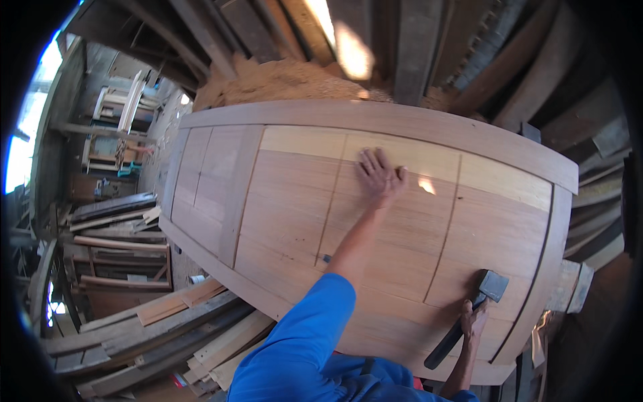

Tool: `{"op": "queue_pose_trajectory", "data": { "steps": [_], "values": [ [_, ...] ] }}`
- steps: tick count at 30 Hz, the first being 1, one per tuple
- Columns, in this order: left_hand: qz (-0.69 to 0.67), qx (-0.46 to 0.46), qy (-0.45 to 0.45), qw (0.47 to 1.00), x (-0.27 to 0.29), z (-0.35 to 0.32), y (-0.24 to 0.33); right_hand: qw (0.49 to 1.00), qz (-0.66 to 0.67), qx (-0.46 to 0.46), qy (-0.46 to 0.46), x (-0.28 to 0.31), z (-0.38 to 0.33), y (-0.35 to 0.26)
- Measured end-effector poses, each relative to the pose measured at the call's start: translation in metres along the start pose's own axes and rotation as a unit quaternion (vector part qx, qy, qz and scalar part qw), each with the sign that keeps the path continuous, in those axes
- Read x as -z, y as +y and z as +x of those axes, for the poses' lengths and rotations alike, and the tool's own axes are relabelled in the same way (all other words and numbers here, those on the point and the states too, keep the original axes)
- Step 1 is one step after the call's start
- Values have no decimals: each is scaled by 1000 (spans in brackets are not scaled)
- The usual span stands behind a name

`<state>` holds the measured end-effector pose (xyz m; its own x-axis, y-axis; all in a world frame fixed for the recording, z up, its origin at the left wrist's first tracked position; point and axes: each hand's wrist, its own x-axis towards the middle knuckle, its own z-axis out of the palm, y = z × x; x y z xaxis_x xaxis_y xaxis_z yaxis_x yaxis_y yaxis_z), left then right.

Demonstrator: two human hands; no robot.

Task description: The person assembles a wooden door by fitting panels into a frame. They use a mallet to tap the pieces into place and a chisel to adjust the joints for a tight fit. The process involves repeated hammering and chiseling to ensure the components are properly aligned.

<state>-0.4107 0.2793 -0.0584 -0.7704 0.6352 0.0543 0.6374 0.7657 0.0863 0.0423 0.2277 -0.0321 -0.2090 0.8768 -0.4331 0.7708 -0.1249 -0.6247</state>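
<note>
A large wooden panel door lies flat in front of me, with a pale strip along the far side of its middle panels and thin grooves between boards. My left hand rests on it palm down, fingers spread, by the edge of the pale strip. Closer to me on the right, my right hand is closed around a hammer with a blocky dark grey head and a black handle. The hammer is over the door's near right part; whether it touches the wood I cannot tell. A small dark piece shows beside my left forearm.
Sawdust is heaped beyond the door's far edge, with upright planks behind it. Stacked boards lie at the lower left. A wooden block juts out at the door's right end. More timber lines the left side.
</note>
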Motion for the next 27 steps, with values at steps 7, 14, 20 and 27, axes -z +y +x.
{"op": "queue_pose_trajectory", "data": {
  "steps": [7,14,20,27],
  "values": [
    [-95,-18,-54,994,13,-7,-15,992,-113,-13,-54,-62,-32,-102],
    [-226,-77,-89,967,44,-16,-130,987,-156,-22,16,-90,-38,-98],
    [-125,141,-4,982,63,9,-345,961,-259,-81,-54,-90,-35,-120],
    [-126,213,6,969,65,28,-383,933,-321,-141,-84,-86,-21,-112]
  ]
}}
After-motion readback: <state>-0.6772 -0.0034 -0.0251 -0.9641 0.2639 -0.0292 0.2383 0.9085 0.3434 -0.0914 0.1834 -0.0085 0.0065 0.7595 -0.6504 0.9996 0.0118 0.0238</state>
